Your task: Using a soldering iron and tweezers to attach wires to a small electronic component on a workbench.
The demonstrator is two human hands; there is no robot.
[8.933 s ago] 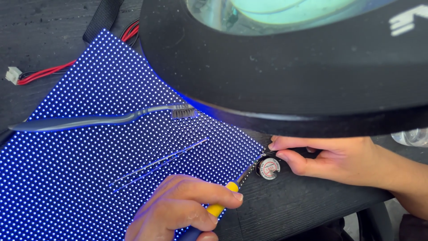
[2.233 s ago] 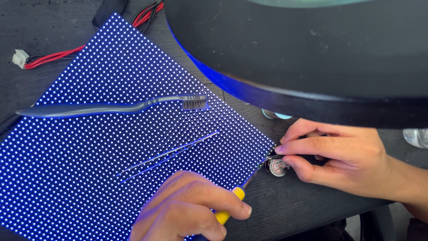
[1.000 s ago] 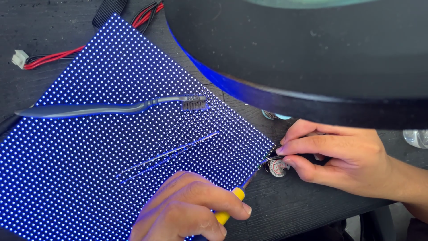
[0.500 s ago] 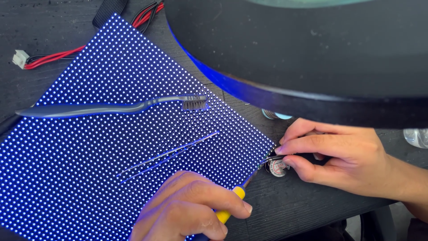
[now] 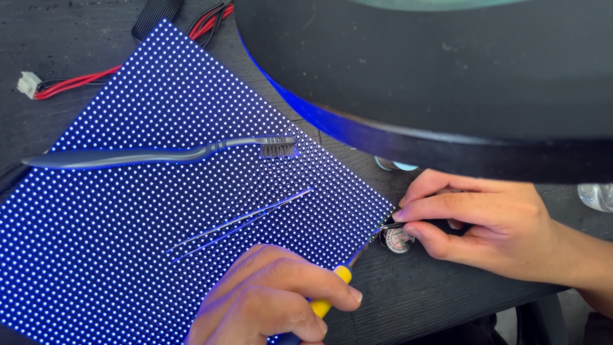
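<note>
Hands (image 5: 281, 300) curled at panel (image 5: 128, 243) corner

A lit blue LED panel (image 5: 147, 211) lies on the dark table (image 5: 415, 294). A toothbrush (image 5: 159, 153) and tweezers (image 5: 242, 220) rest on it. Left hand (image 5: 274, 300) grips a yellow-handled tool (image 5: 332, 287), tip at the panel's right corner. Right hand (image 5: 479, 223) pinches a small item beside a round disc (image 5: 397, 239), apparently a coin cell.

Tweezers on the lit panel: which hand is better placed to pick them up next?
Probably the left hand: it sits just below the tweezers, though it grips a yellow-handled tool. The right hand is farther off, pinching something small at the panel's corner.
</note>
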